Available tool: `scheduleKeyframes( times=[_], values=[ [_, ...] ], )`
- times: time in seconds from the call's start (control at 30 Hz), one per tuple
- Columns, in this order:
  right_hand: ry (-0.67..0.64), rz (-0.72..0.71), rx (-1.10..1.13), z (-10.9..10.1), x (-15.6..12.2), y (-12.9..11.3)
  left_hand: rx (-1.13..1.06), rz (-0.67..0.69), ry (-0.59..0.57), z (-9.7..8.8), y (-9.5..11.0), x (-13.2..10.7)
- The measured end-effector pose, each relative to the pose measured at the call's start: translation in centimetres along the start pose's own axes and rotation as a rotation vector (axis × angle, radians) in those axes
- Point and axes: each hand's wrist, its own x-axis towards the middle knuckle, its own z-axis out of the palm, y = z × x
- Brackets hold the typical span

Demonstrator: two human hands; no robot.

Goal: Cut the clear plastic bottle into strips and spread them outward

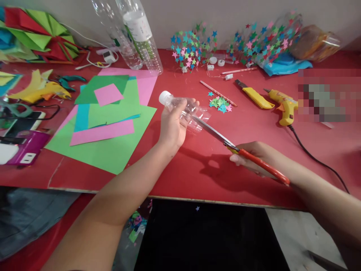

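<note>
My left hand (172,126) is closed around a small clear plastic bottle (188,111) with a white cap, held tilted above the red table (214,169). My right hand (255,158) grips orange-handled scissors (239,150). Their steel blades reach up and left into the bottle's open cut end. A small heap of coloured paper stars (220,103) lies just beyond the bottle.
Green, pink and blue paper sheets (109,124) lie at the left. Two tall clear bottles (135,34) stand at the back. Star-covered bottles (262,39), pencils (217,92), a yellow utility knife (255,97) and a corded yellow glue gun (284,107) lie at the right. Another glue gun (45,92) lies far left.
</note>
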Motion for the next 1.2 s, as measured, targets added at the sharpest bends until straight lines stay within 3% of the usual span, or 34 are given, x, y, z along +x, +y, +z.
scheduleKeyframes(
  times=[0.17,0.5,0.9,1.2],
  values=[
    [0.008,0.014,0.003,0.3,0.1,-0.1,-0.010,0.052,-0.048,-0.4,-0.1,0.4],
    [-0.036,-0.096,-0.021,0.1,-0.2,-0.7,0.031,0.106,-0.043,-0.1,0.2,0.3],
    [-0.082,-0.050,0.035,0.1,-0.3,-0.7,0.049,0.048,-0.048,0.1,0.3,-0.3],
    [-0.080,-0.070,0.068,0.5,-0.1,0.6,0.039,0.034,-0.017,0.2,0.3,-0.4]
  ],
)
